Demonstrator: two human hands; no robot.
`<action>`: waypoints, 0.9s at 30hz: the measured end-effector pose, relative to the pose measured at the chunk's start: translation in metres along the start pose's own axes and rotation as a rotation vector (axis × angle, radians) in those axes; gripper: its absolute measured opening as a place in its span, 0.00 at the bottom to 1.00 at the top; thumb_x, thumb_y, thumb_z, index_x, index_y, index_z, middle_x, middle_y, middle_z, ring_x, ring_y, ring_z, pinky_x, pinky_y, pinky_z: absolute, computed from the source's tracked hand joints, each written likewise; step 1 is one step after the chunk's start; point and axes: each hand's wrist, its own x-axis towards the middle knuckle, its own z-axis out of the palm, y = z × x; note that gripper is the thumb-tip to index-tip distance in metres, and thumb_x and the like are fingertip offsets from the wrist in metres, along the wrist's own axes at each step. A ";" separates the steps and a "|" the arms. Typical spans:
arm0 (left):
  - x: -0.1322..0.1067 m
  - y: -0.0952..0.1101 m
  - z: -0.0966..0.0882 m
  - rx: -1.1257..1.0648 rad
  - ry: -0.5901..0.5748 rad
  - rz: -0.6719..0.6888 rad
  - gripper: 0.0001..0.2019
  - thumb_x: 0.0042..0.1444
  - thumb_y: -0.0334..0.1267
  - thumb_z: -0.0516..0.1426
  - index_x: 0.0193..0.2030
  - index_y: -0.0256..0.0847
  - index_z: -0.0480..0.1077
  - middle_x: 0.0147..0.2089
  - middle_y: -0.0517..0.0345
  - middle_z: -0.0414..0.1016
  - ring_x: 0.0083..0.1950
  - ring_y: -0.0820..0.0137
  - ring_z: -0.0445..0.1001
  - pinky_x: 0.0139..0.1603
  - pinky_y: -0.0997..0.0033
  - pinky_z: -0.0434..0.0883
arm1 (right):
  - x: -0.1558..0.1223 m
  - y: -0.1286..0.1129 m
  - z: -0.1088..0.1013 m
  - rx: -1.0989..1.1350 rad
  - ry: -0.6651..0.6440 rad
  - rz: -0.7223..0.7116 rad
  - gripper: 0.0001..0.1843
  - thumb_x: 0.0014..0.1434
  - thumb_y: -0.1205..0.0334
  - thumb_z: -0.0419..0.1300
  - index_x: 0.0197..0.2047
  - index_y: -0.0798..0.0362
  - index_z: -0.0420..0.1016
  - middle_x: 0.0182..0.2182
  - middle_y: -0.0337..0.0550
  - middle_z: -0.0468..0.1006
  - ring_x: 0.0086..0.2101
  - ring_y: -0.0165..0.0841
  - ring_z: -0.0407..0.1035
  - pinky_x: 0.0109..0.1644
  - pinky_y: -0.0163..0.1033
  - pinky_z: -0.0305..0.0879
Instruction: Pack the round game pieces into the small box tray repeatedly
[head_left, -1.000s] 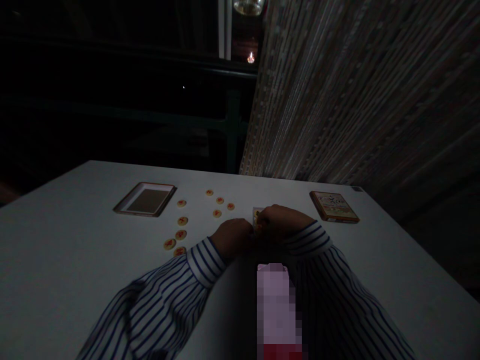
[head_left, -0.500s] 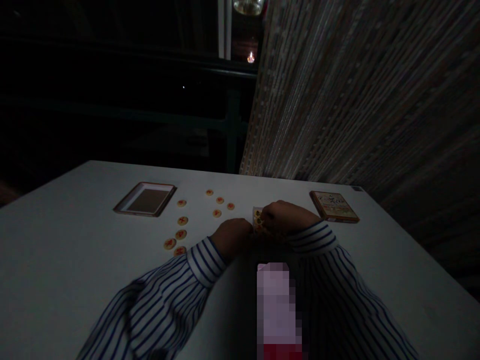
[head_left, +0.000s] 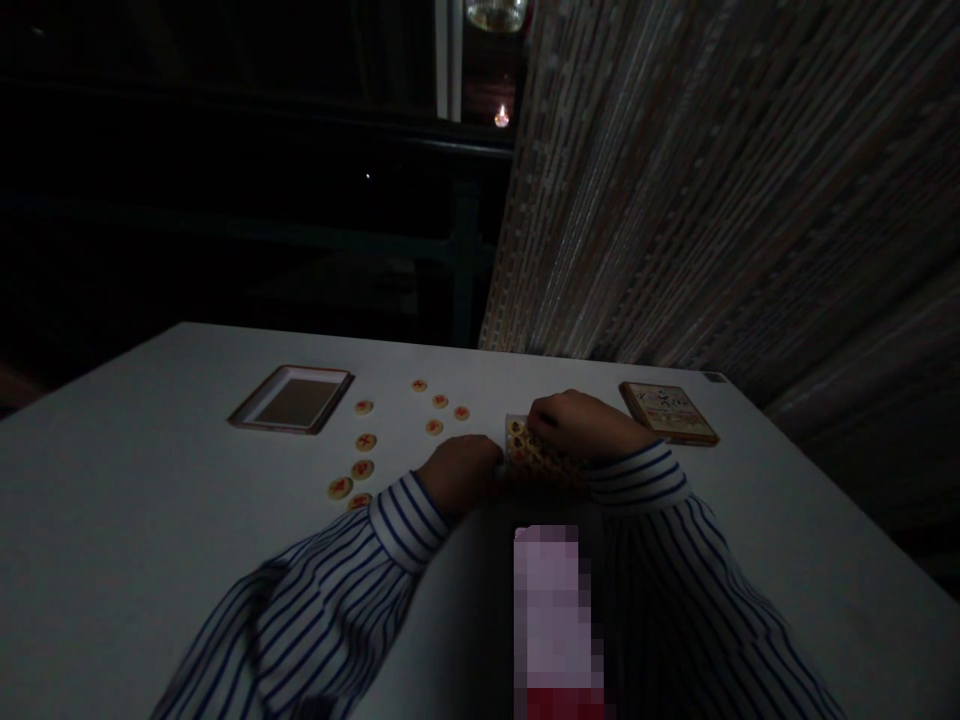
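A small clear tray (head_left: 512, 417) filled with round xiangqi pieces (head_left: 519, 446) stands on the table in front of me. My left hand (head_left: 463, 470) is closed at the tray's left edge, with its thumb side against it; the lower fingers are lost in shadow. Over the tray's right part lies my right hand (head_left: 581, 422), fingers curled down among the pieces; what they pinch, if anything, is hidden. Left of the tray, several loose xiangqi pieces (head_left: 365, 441) with red characters lie scattered, the nearest (head_left: 359, 502) close to my left cuff.
An open shallow box (head_left: 319, 428) rests at the left on the white table (head_left: 187, 520). At the right is a flat box or lid with a printed picture (head_left: 669, 412). A string curtain (head_left: 592, 200) hangs behind the table's far edge. The room is dark.
My right hand has shifted slightly right and up, uncovering more pieces in the tray. My left hand stays at the tray's left edge. The loose pieces have not moved.
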 end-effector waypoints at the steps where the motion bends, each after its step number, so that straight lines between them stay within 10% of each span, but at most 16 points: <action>1: 0.000 -0.001 -0.001 -0.004 -0.001 -0.003 0.12 0.49 0.38 0.51 0.35 0.38 0.72 0.35 0.49 0.74 0.37 0.65 0.72 0.33 0.72 0.65 | -0.001 -0.001 -0.001 0.000 0.010 -0.001 0.16 0.57 0.57 0.46 0.37 0.53 0.72 0.34 0.47 0.75 0.34 0.32 0.68 0.34 0.33 0.56; 27: -0.013 -0.016 -0.048 -0.172 0.348 -0.111 0.13 0.53 0.39 0.47 0.35 0.39 0.71 0.35 0.55 0.74 0.37 0.68 0.71 0.38 0.71 0.64 | -0.022 -0.015 -0.029 0.016 0.282 0.013 0.17 0.59 0.57 0.43 0.40 0.53 0.70 0.37 0.44 0.74 0.36 0.32 0.66 0.36 0.34 0.53</action>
